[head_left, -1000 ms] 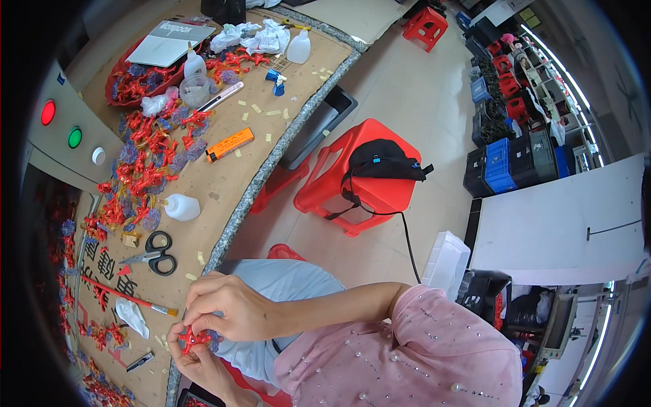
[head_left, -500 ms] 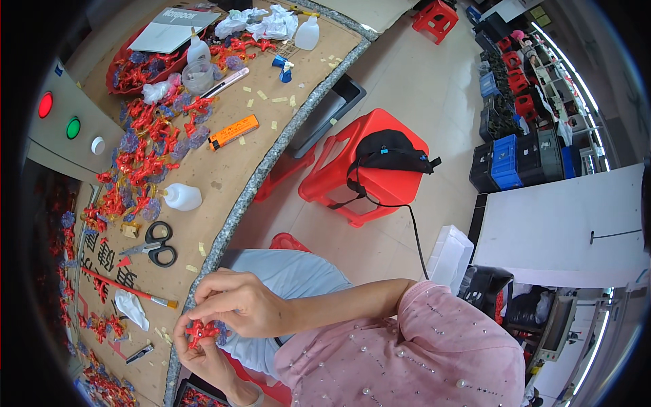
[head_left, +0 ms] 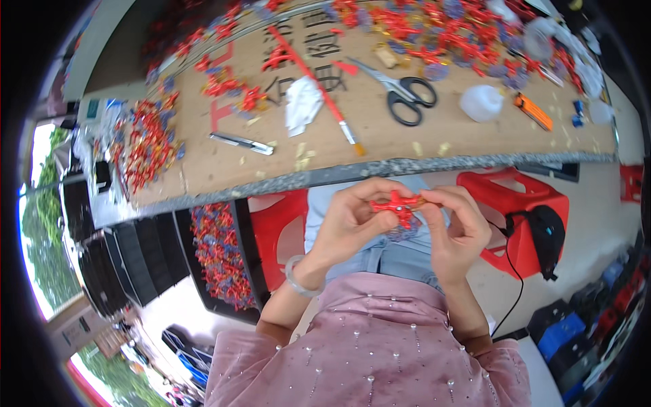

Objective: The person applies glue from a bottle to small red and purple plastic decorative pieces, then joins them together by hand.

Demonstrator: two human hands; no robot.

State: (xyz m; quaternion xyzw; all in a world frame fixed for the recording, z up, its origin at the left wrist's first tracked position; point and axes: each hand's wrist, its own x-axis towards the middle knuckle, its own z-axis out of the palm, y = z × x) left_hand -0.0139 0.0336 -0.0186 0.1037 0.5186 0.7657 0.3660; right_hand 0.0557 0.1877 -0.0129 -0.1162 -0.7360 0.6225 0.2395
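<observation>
A small red plastic figurine (head_left: 397,205) with a translucent purple base is held over my lap, in front of the table edge. My left hand (head_left: 347,227) grips it between thumb and fingers from the left. On the other side, my right hand (head_left: 458,230) pinches the figurine's right end with thumb and forefinger, where a bit of yellowish plastic shows. On the table ahead lie a red-handled brush (head_left: 319,88), black-handled scissors (head_left: 405,100), a crumpled white tissue (head_left: 303,105) and a pen-like tool (head_left: 241,143).
Many similar figurines (head_left: 146,146) are heaped on the table, with more in a black crate (head_left: 224,254) left of my legs. A white squeeze bottle (head_left: 481,103) and an orange box cutter (head_left: 533,111) lie to the right. A red stool (head_left: 515,234) bearing a black bag (head_left: 544,234) stands at my right.
The head view has swung left, so the table now runs across the top. My hands still hold the figurine; my right hand has moved from above it to its right side.
</observation>
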